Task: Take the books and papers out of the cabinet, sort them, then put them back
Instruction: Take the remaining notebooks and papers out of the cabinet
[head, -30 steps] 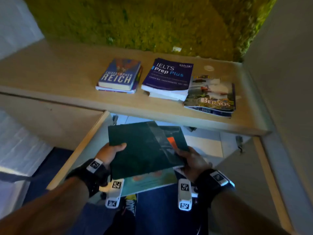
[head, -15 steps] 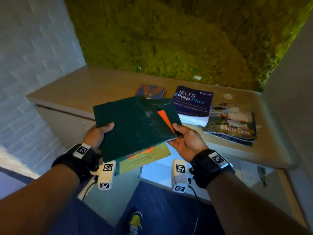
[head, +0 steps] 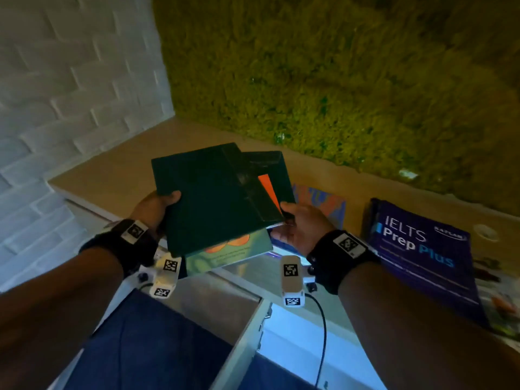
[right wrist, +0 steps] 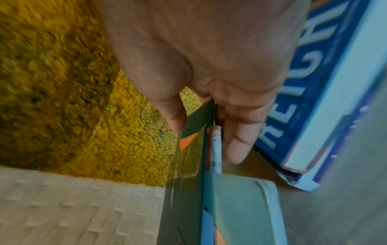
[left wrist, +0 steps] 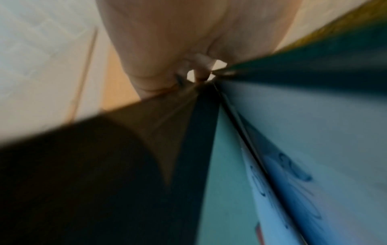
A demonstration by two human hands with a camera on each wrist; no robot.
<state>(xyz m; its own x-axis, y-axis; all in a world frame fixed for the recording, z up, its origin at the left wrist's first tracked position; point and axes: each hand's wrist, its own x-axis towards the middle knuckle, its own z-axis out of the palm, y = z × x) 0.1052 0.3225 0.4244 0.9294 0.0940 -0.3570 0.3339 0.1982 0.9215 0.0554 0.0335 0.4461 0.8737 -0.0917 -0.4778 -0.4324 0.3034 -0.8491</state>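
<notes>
Both hands hold a stack of thin books in the air above the wooden cabinet top (head: 118,161). The top one is a dark green book (head: 205,198), over a green book with an orange patch (head: 267,187) and a teal book with an orange drawing (head: 230,253). My left hand (head: 157,206) grips the stack's left edge, thumb on top. My right hand (head: 298,223) pinches the right edge, thumb above (right wrist: 173,116), fingers (right wrist: 236,140) below. Under the right hand lies the blue Reich book (right wrist: 310,92). The purple IELTS book (head: 422,254) lies to the right.
A moss wall (head: 337,80) backs the cabinet top, and a white brick wall (head: 70,80) stands on the left. A magazine (head: 501,305) shows at the far right edge. An open cabinet door edge (head: 247,342) and blue floor (head: 146,347) lie below my arms.
Both hands have lifted the stack from in front of the open cabinet up over the cabinet top, toward its left part. The grips have not changed.
</notes>
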